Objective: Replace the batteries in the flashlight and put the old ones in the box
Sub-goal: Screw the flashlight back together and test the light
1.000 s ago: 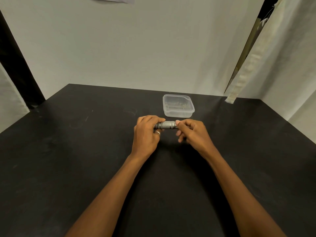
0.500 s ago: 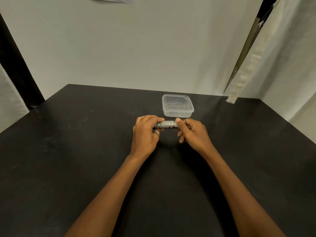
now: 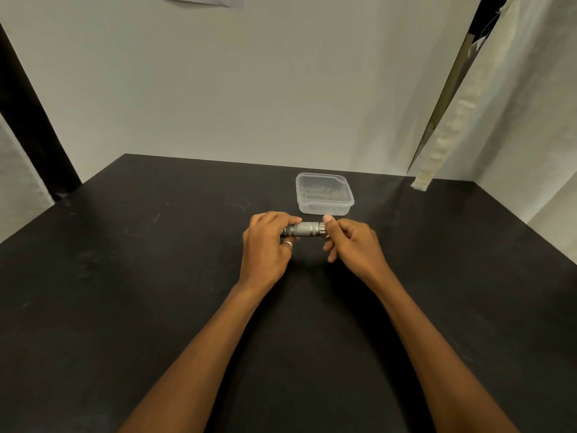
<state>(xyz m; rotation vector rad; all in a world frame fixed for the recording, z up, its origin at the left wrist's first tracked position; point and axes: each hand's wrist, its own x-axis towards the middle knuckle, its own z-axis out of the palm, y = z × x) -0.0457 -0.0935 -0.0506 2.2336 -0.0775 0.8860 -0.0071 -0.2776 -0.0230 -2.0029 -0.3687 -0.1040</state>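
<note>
A small grey metal flashlight (image 3: pixel 302 229) is held level above the black table (image 3: pixel 125 276), near its middle. My left hand (image 3: pixel 267 245), wearing a ring, is wrapped around the flashlight's left end. My right hand (image 3: pixel 351 245) pinches the ribbed right end with thumb and fingers. Just behind the hands stands a clear plastic box (image 3: pixel 324 193), open at the top, with some small things inside that I cannot make out. No loose batteries show on the table.
White walls close the table at the back and right. A cloth strip (image 3: pixel 443 145) hangs down to the table's back right corner. A dark post (image 3: pixel 28 120) stands at the left.
Both hands keep their hold on the flashlight. A little more of its grey body shows between them now; the right thumb has shifted slightly on the end.
</note>
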